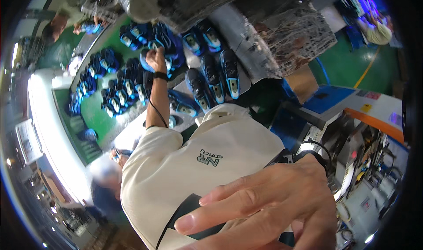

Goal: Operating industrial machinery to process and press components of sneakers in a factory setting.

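My left arm stretches forward over the shoes at the upper left, with a black band on its wrist. Its hand [155, 59] is closed on a blue-and-black shoe [146, 59]; the fingertips are partly hidden. More dark shoes with bright blue edges [211, 80] stand beside and beyond that arm. My right hand [269, 206] is raised very near the camera, in front of my cream shirt [176, 170]. Its fingers are stretched and somewhat apart, with nothing seen in them. It covers part of the shirt's dark collar [187, 206].
A plastic-wrapped machine [299, 40] stands at the top. At the right is a machine with a blue top [328, 100] and an orange edge strip. Co-workers sit at the upper left [57, 27], left [105, 179] and upper right [379, 32]. Thin cables run from both wrists.
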`<control>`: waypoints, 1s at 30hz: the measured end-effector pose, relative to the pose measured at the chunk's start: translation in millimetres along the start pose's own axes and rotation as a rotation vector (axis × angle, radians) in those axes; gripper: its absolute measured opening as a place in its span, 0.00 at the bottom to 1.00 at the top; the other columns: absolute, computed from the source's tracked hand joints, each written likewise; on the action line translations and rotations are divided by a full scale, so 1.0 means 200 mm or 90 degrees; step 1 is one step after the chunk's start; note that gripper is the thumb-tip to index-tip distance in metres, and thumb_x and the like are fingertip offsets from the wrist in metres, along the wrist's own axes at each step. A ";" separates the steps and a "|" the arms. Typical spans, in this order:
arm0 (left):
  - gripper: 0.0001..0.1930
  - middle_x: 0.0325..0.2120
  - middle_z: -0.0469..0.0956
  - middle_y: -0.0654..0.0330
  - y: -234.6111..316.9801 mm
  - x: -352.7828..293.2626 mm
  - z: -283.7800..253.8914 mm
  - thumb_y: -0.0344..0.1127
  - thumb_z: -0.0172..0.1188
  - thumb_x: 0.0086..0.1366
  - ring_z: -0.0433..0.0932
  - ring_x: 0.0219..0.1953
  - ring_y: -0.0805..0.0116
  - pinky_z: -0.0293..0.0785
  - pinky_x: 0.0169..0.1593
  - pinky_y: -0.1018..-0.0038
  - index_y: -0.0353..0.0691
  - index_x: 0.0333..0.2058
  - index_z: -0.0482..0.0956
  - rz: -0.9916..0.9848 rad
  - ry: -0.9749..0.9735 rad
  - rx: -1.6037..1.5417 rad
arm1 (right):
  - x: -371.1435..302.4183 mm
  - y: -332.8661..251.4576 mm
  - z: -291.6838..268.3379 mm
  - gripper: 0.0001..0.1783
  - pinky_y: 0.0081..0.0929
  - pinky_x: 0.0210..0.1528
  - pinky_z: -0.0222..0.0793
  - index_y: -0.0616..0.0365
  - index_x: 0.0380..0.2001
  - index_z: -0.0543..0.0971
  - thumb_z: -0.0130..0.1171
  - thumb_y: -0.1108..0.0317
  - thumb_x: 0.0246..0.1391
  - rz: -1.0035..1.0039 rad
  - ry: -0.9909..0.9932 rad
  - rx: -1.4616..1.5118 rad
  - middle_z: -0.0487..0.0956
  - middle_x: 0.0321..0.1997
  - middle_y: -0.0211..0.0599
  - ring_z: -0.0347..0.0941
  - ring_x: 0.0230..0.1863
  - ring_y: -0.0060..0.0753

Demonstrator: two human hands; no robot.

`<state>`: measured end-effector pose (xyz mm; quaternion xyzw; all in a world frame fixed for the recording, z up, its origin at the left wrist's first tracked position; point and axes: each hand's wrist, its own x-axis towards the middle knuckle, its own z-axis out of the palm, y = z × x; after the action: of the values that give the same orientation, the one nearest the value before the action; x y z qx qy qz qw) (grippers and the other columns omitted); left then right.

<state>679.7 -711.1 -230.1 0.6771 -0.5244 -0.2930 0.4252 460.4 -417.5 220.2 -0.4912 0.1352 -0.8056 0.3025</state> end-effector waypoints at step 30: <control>0.10 0.41 0.83 0.53 0.77 -2.46 0.87 0.28 0.60 0.67 0.83 0.41 0.69 0.79 0.45 0.76 0.28 0.43 0.82 0.364 -1.209 0.038 | -1.42 -1.44 -0.77 0.43 0.48 0.40 0.82 0.81 0.45 0.77 0.49 0.38 0.62 -0.458 0.210 -0.393 0.77 0.47 0.71 0.81 0.43 0.61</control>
<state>325.4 -298.9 -200.4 0.0199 -0.7982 -0.5870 -0.1338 319.6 -28.6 93.6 -0.4394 0.2356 -0.8481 -0.1793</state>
